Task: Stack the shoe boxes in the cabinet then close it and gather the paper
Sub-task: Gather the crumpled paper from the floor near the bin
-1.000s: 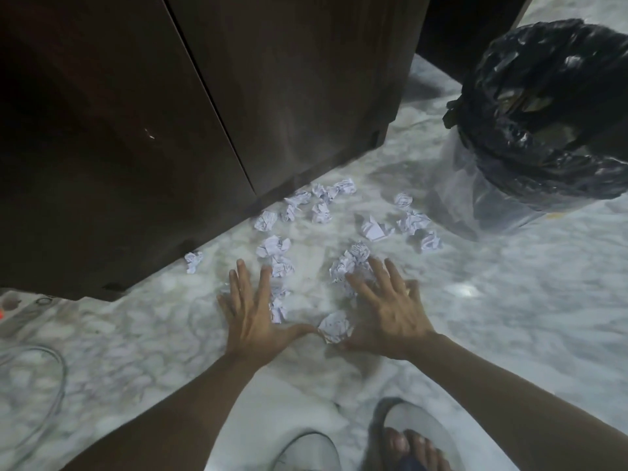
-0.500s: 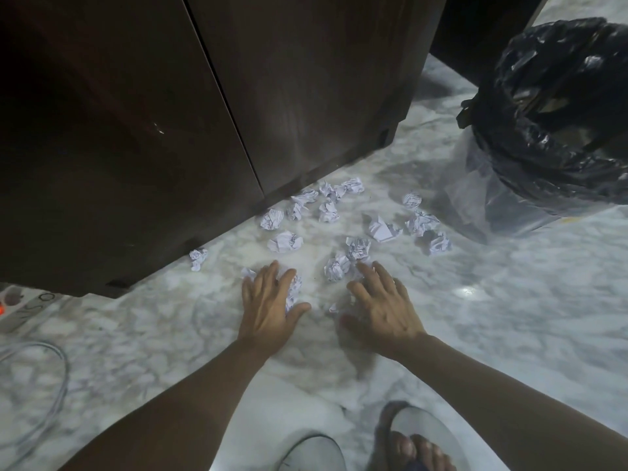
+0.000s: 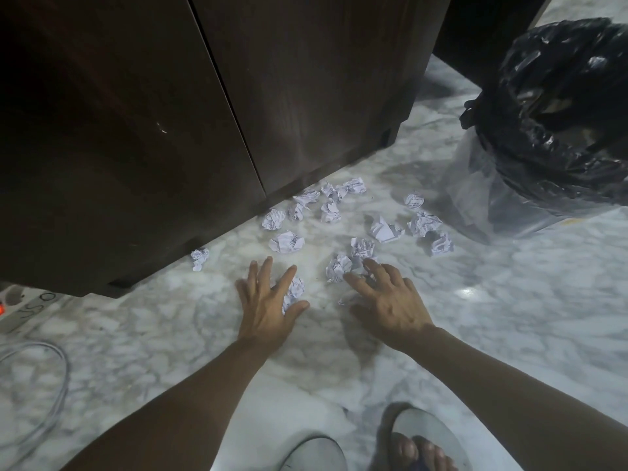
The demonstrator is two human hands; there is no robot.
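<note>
Several crumpled white paper balls (image 3: 287, 242) lie scattered on the marble floor (image 3: 509, 317) in front of the dark wooden cabinet (image 3: 289, 96), whose doors are closed. My left hand (image 3: 266, 304) lies flat with fingers spread, a paper ball (image 3: 295, 291) under its fingers and thumb. My right hand (image 3: 390, 304) is also spread palm down, its fingertips touching a paper ball (image 3: 338, 266), with scraps partly hidden beneath it. A single ball (image 3: 199, 258) sits apart at the cabinet's base. No shoe boxes are visible.
A bin lined with a black bag (image 3: 560, 107) and clear plastic (image 3: 482, 198) stands at the right. A grey cable (image 3: 51, 396) and a power strip (image 3: 20, 304) lie at the left. My sandalled foot (image 3: 421, 443) is at the bottom.
Both hands have slid forward over the floor toward the cabinet, and the ball that lay between my thumbs is now out of sight under them. The view has shifted slightly.
</note>
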